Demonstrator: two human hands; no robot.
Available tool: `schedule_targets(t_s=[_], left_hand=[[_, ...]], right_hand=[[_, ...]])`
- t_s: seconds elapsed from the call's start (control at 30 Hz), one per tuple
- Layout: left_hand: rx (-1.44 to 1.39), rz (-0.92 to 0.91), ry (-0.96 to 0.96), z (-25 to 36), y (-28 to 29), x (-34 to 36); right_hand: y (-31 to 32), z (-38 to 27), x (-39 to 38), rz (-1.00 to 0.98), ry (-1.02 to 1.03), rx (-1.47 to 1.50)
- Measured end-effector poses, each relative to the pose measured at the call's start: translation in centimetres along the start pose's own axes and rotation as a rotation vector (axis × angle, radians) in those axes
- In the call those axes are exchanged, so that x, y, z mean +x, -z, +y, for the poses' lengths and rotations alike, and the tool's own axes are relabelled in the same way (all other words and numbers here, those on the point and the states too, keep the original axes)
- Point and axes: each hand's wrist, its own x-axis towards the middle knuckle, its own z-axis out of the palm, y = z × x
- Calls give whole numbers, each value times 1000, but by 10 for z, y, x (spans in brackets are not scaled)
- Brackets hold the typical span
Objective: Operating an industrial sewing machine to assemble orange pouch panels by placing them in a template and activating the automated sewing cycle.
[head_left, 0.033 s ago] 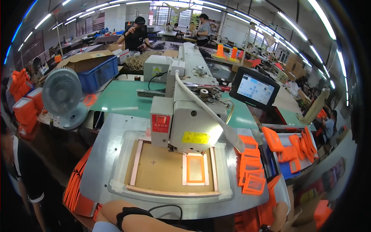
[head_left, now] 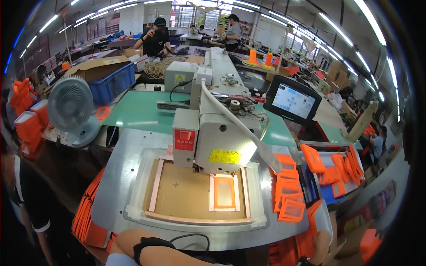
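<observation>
At the lower right, my right hand point(head_left: 321, 243) rests against a stack of orange pieces point(head_left: 306, 237). A dark band is on its wrist, its fingers are mostly hidden, and I cannot tell whether it grips a piece. My left hand is out of sight. A bare limb point(head_left: 177, 258) with black cloth crosses the lower edge. Before me stands an industrial sewing machine point(head_left: 226, 142), its lamp lit. Under its head, a brown template plate point(head_left: 186, 195) with pale strips lies on the metal bed. An orange rectangular frame with a pale centre point(head_left: 225, 193) sits at the template's right.
Overlapping orange frames point(head_left: 290, 190) lie along the bed's right edge. A tray point(head_left: 330, 159) beyond them holds orange parts. Orange pieces point(head_left: 88, 217) are stacked at the left, below a fan point(head_left: 71, 106). A control screen point(head_left: 293, 99) stands behind right. A person's arm point(head_left: 37, 208) is at far left.
</observation>
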Motion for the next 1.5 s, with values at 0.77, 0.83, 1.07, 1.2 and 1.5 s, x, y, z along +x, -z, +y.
schedule_targets(t_s=[0.77,0.83,1.07,1.2,1.5], left_hand=[[89,-61,-154,7,4,9],[108,-61,-180,6,5,8],[145,-88,-155,3,6,12],[135,-161,-77,16,25,18],[357,395,537,7,63,-3]], right_hand=[[38,-30,-4,15,-231,127],[54,-27,-3,-79,-210,154],[118,-27,-15,205,-226,454],[158,-23,-10,420,-404,753],[199,-60,20,681,-254,2082]])
